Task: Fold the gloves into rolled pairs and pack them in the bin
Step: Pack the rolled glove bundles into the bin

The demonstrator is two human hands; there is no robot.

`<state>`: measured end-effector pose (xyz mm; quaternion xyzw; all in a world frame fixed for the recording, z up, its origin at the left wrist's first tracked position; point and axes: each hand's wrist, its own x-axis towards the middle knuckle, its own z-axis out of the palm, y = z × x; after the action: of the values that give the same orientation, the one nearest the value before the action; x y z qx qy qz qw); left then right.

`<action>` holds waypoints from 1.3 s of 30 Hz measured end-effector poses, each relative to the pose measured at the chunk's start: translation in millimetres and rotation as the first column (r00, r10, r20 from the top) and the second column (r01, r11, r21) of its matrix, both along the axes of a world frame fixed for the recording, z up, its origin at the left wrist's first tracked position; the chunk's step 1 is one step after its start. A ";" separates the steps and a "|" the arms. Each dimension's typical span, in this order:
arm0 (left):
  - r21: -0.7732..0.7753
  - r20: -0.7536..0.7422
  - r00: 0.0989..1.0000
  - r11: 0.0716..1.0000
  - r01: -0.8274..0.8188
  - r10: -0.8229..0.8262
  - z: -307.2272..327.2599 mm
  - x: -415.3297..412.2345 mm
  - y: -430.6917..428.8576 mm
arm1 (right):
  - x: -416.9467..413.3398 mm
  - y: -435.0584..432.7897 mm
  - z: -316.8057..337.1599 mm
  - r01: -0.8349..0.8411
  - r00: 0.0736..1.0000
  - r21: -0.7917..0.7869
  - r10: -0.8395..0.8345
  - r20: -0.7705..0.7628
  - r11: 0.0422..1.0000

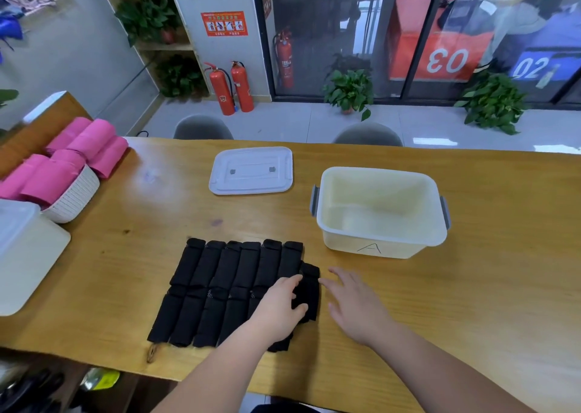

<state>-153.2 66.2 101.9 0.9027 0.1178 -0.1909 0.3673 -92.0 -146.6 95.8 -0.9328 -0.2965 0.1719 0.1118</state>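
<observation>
Several black gloves (220, 286) lie side by side in two rows on the wooden table (157, 224), near its front edge. My left hand (276, 309) rests on the rightmost black glove (309, 290), its thumb curled against the fabric. My right hand (355, 302) hovers just right of that glove with fingers spread and holds nothing. The translucent white bin (380, 246), marked "A" on its front wall, stands open and hollow to the right behind the gloves.
The bin's lid (251, 170) lies flat at the table's middle back. A white basket (75, 195) with pink rolls sits at the left, beside another lidded white box (25, 255). Two chair backs stand beyond the far edge.
</observation>
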 end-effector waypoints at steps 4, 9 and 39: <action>-0.013 -0.021 1.000 1.000 0.004 -0.005 -2.6 1.4 -8.4 | -0.9 -0.2 -11.3 -0.060 0.981 -0.071 0.045 -0.189 0.996; -0.053 -0.055 0.998 0.998 -0.016 0.013 -4.2 5.5 -20.8 | 0.6 -8.4 -9.6 -0.021 0.979 -0.047 0.011 -0.201 0.999; -0.672 -0.323 0.831 0.508 -0.538 0.452 64.1 26.1 -16.4 | 20.9 3.8 66.2 0.457 0.854 0.463 -0.230 -0.467 0.760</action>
<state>-127.1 49.8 166.0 0.5899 0.3021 -0.1560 0.7325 -71.1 -142.8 162.0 -0.8452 -0.1258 0.2320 0.4647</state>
